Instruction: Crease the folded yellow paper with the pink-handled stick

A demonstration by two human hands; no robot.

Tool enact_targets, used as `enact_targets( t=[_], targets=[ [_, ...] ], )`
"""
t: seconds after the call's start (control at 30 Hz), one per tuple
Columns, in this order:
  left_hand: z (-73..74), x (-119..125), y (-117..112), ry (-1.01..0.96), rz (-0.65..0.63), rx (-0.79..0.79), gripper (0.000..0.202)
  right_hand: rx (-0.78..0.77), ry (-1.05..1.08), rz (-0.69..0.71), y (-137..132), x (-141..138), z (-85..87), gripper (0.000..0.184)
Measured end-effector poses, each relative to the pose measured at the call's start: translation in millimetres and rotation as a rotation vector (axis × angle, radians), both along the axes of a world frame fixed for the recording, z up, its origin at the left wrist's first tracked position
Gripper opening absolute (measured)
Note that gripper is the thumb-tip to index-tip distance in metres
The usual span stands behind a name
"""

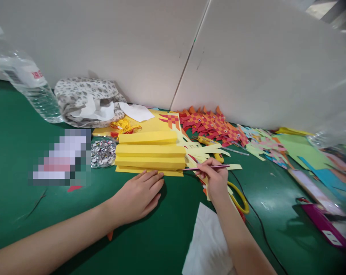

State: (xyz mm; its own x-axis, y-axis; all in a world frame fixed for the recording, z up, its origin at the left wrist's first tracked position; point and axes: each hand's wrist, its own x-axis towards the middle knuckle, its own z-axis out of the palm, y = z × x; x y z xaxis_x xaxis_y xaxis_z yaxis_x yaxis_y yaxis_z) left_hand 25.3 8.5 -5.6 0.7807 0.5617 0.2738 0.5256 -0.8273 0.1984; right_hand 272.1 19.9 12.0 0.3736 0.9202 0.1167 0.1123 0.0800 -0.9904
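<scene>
A sheet of yellow paper (150, 152), folded in pleats, lies on the green table. My left hand (141, 196) rests with its fingers stretched flat along the paper's near edge. In my right hand (214, 177) is a slim dark pencil (221, 166), its tip at the lower right corner of the yellow paper. Pale yellow paper strips (208, 149) fan out just beyond that hand. Scissors with yellow handles (244, 198) lie partly hidden beside my right wrist. A clear round box of googly eyes (103, 152) touches the pleated paper's left side.
Woven red and orange paper fish (211, 124) are heaped against the white partition (132, 49). A water bottle (26, 76) and a patterned tissue pouch (88, 86) stand at the left. White tissue (205, 240) lies near my right forearm. A black cable (258, 219) runs past a purple power bank (323, 225).
</scene>
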Motion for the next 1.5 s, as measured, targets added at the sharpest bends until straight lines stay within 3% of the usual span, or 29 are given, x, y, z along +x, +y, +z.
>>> enact_targets(
  t=[0.3, 0.37, 0.53, 0.67, 1.2, 1.5],
  targets=[
    [-1.7, 1, 0, -0.011, 0.003, 0.006, 0.033, 0.137, -0.013, -0.138, 1, 13, -0.9, 0.018],
    [-1.5, 0, 0, -0.011, 0.0, 0.012, 0.033, 0.147, 0.012, -0.089, -1, 9, -2.5, 0.018],
    [-0.8, 0, 1, -0.005, 0.002, 0.016, 0.032, -0.007, -0.068, 0.169, -5, -16, -3.4, 0.02],
    [-0.6, 1, 1, 0.001, 0.003, 0.02, 0.032, -0.06, -0.181, 0.255, -7, -30, -1.6, 0.021],
    [-0.1, 1, 0, 0.01, 0.003, -0.006, 0.032, -0.02, -0.095, 0.123, -4, -19, -4.3, 0.024],
    [-0.8, 1, 1, 0.015, 0.008, -0.016, 0.033, -0.003, -0.066, 0.139, -4, -18, -6.1, 0.024]
  ],
)
